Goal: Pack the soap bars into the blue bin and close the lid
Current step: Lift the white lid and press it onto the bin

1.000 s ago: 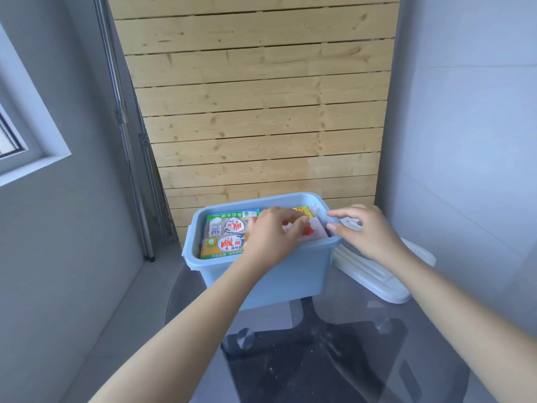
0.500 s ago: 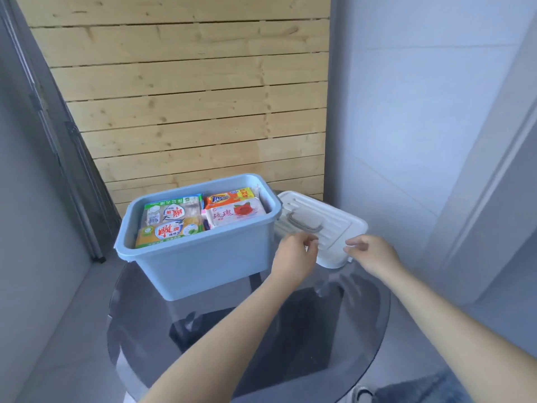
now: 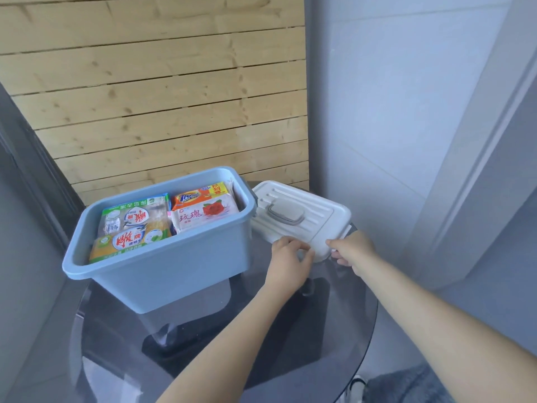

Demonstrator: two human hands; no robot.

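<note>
The blue bin (image 3: 162,271) stands open on the round glass table, filled with wrapped soap bars: a green and yellow pack (image 3: 130,239), a pink rose pack (image 3: 203,216) and an orange pack (image 3: 200,193) behind it. The white lid (image 3: 293,210) with its grey handle lies flat on the table to the right of the bin. My left hand (image 3: 287,263) curls its fingers on the lid's near edge. My right hand (image 3: 351,251) grips the lid's near right corner.
The dark glass table (image 3: 334,344) ends in a rounded edge close to my right forearm. A wooden slat wall (image 3: 159,97) rises behind the bin, a grey tiled wall (image 3: 392,126) on the right. A shoe and trouser leg show at the bottom right.
My hands left the soap bars in the bin and went right to the lid. They now hold its near edge. The view swung right.
</note>
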